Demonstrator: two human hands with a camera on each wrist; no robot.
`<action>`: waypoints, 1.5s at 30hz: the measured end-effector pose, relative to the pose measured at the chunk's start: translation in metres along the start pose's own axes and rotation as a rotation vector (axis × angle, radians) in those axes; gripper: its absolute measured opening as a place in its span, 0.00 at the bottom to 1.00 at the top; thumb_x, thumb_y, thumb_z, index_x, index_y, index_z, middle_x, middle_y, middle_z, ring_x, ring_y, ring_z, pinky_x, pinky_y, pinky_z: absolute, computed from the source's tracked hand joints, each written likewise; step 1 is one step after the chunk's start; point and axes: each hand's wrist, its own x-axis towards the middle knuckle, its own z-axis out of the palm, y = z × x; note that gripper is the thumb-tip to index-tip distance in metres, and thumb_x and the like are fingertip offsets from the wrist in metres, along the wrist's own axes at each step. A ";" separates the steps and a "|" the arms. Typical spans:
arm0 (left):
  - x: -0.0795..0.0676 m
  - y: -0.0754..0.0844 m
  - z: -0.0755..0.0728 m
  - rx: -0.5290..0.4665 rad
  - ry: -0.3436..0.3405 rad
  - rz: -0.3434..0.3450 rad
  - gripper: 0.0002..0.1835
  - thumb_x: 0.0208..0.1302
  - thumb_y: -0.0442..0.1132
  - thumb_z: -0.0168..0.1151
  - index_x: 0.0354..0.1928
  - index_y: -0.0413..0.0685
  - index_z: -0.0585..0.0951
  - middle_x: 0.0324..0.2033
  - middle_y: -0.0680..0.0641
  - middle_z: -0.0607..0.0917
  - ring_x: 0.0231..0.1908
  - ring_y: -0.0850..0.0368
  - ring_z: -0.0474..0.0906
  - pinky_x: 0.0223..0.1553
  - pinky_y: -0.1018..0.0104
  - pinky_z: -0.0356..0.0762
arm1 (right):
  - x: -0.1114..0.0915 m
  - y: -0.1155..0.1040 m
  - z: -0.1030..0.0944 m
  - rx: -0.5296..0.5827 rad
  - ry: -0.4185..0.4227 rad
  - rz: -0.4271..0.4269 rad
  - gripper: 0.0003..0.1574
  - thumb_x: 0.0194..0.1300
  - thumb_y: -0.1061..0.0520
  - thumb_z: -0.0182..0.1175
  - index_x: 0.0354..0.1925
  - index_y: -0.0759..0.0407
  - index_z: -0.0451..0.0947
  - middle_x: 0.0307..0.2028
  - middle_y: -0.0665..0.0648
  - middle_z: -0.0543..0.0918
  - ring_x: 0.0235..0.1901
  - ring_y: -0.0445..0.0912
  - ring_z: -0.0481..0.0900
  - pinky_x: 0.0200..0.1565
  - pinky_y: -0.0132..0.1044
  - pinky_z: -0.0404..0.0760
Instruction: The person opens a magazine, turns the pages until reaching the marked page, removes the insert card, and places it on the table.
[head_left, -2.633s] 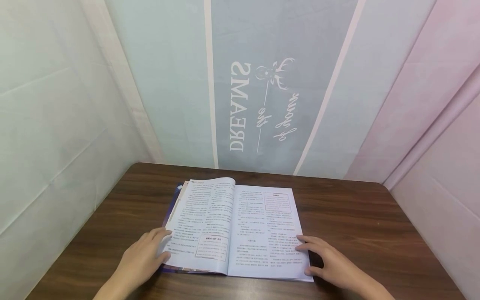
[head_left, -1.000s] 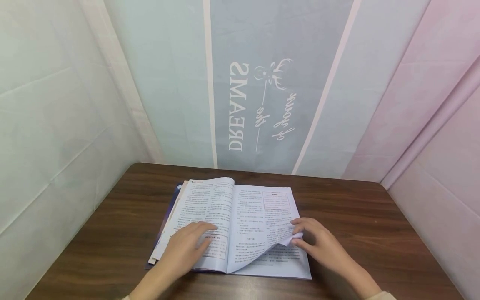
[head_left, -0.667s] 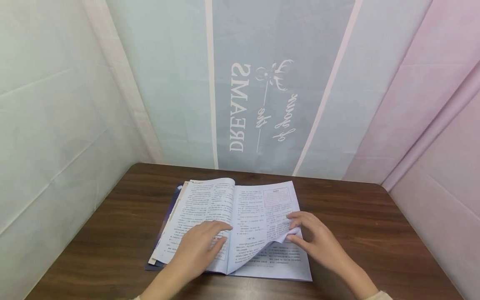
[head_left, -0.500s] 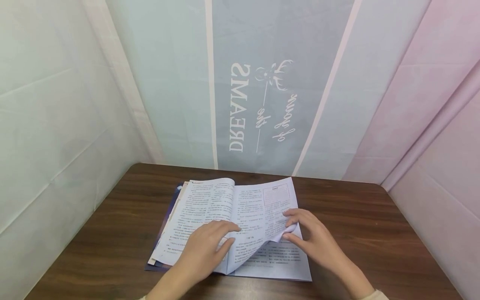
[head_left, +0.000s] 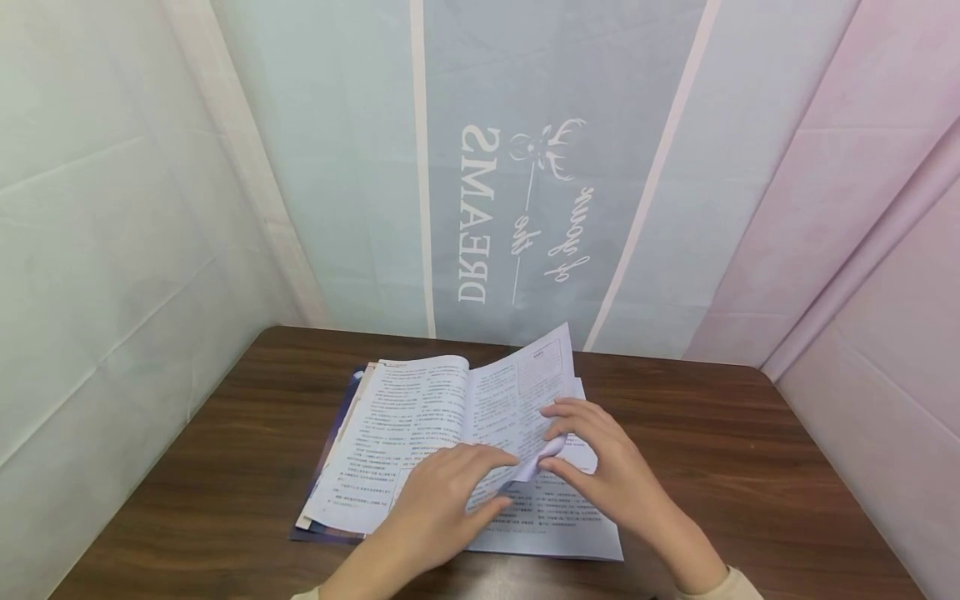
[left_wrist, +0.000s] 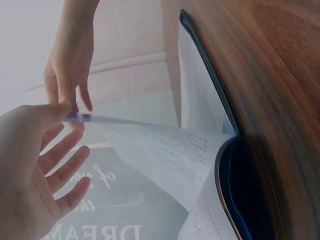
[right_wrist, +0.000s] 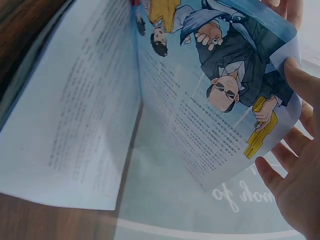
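Note:
An open magazine (head_left: pixel 390 433) lies on the wooden table, printed text on both sides. My right hand (head_left: pixel 615 471) pinches the right-hand page (head_left: pixel 506 392) between thumb and fingers, its edge curled and raised off the sheets below. In the right wrist view the underside of that page (right_wrist: pixel 185 107) carries a cartoon of a person in sunglasses with a yellow gun. My left hand (head_left: pixel 446 492) hovers over the magazine's middle, close to the lifted page. In the left wrist view its fingers (left_wrist: pixel 67 167) are spread and the thumb is at the page's edge; contact is unclear.
The brown tabletop (head_left: pixel 750 467) reaches out on both sides of the magazine. A grey-green printed curtain (head_left: pixel 525 250) hangs behind the table's far edge. Pale cloth walls (head_left: pixel 112 250) stand to the left and right.
The right hand took hold of the right page's edge and has drawn it up and leftward. From the magazine's left edge, the left hand has moved right toward the lifted page.

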 end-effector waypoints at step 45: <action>-0.036 -0.030 -0.012 0.131 0.266 -0.220 0.40 0.51 0.30 0.76 0.67 0.50 0.70 0.53 0.50 0.82 0.38 0.62 0.81 0.34 0.67 0.82 | -0.019 -0.005 -0.003 0.029 -0.048 0.012 0.28 0.55 0.58 0.75 0.53 0.45 0.78 0.60 0.50 0.78 0.63 0.48 0.71 0.67 0.25 0.60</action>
